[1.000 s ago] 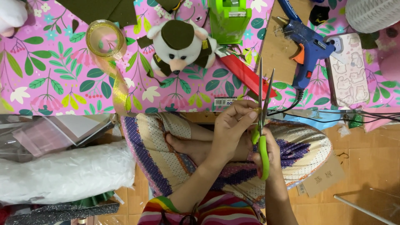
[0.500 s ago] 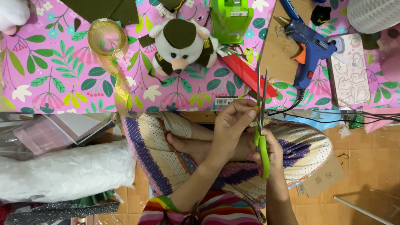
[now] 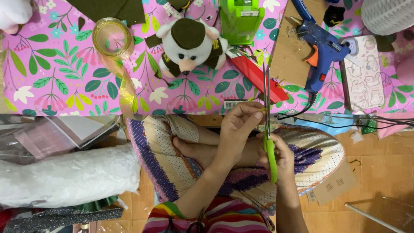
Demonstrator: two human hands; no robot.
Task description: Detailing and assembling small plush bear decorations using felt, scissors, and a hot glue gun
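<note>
Head view: we're cutting over the lap, at the near edge of the surface (image 3: 51, 92). Right hand (image 3: 280, 157) grips green-handled scissors (image 3: 268, 129), blades far-pointing, nearly closed. Left hand (image 3: 239, 127) pinches a tiny gold scrap (image 3: 261, 111) against the blades, fingers narrow. Toy bear (image 3: 189, 43) and glue gun (image 3: 321, 51) lie far, clear of the cut.

Our left hand (image 3: 236, 129) and right hand (image 3: 280, 153) are bare, with no rings or sleeves; the forearms are uncovered too. We wear a rainbow-striped top (image 3: 207, 218). Over our crossed legs lies a skirt (image 3: 164, 155) in cream, purple and dotted bands. One foot (image 3: 189, 149) is bare.
</note>
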